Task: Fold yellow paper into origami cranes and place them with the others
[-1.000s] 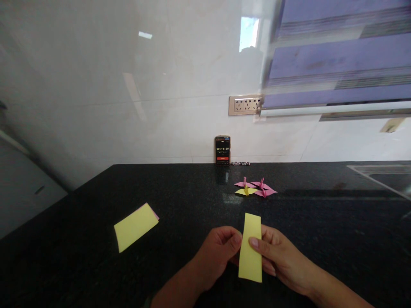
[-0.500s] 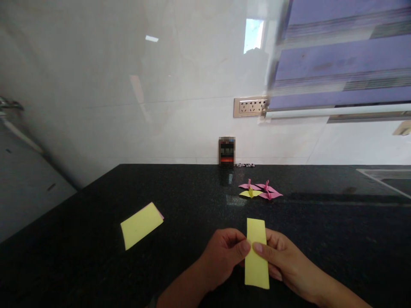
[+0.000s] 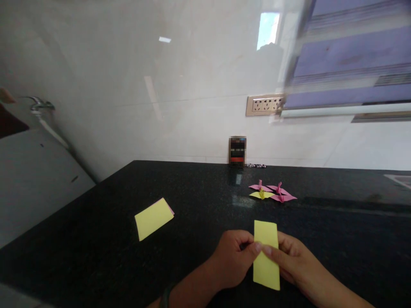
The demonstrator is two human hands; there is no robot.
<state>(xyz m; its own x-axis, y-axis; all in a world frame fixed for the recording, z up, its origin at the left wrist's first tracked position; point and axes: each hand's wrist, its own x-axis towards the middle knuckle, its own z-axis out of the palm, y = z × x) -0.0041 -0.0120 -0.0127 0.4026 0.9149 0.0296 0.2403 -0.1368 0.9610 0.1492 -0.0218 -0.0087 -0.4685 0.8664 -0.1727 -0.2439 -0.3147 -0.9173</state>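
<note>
A narrow yellow strip of paper (image 3: 267,271) is held upright between both hands above the dark counter. My left hand (image 3: 236,259) pinches its left edge, thumb on the front face. My right hand (image 3: 293,259) grips it from the right, with the thumb pressed on the front and the fingers behind, partly hidden by the paper. The two thumb tips nearly meet at the strip's middle. Beyond the hands sit several folded paper cranes: a yellow crane (image 3: 262,194) and pink ones, including a pink crane (image 3: 282,198) at the front right.
On the left of the black counter (image 3: 199,201) lies a stack of yellow paper (image 3: 154,219) with a pink edge showing. A small dark box (image 3: 237,152) stands against the wall beside a beaded strand (image 3: 257,165). Wall sockets (image 3: 265,105) and a purple blind (image 3: 349,55) are above.
The whole view has shifted, so the counter's things appear farther right. Both thumbs have come closer together on the strip, which stays in both hands.
</note>
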